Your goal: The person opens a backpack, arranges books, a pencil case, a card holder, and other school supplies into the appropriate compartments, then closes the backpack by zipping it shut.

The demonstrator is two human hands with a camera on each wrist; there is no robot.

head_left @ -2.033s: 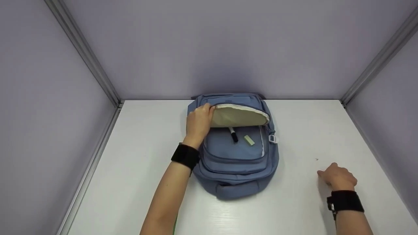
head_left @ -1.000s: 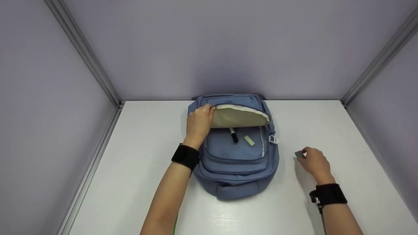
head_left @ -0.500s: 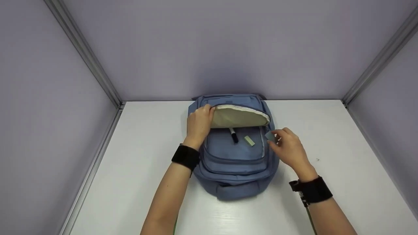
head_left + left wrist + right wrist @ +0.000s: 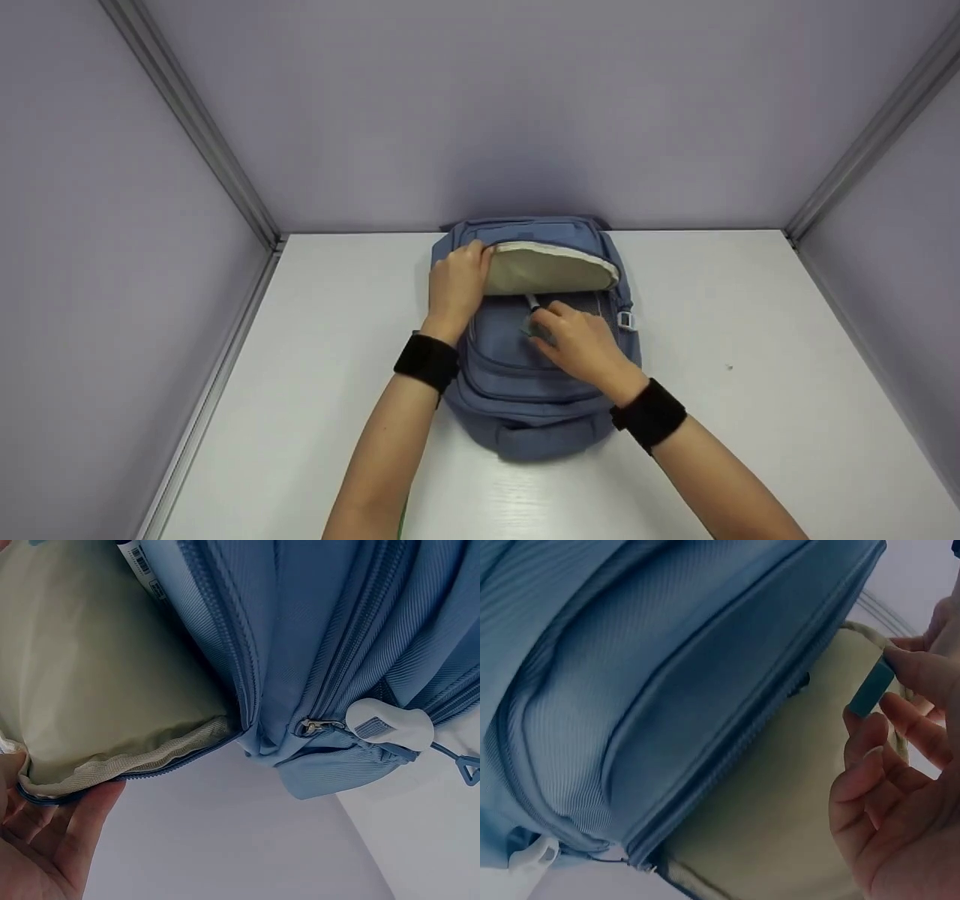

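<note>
On the table (image 4: 750, 300) lay the backpack (image 4: 525, 420), flap (image 4: 551, 270) pulled back by the gripping left hand (image 4: 456, 285) so the pocket gaped; over it, the right hand (image 4: 574, 341) pinched an eraser (image 4: 870, 688).

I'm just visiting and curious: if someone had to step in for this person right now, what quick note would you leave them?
Left hand holds the flap of the blue backpack open on the white table.
Right hand pinches a small blue-grey block over the open pocket.
A marker already lies in the pocket.
Done: pocket open, block brought over it.
Left, probably: release the block inside.
</note>
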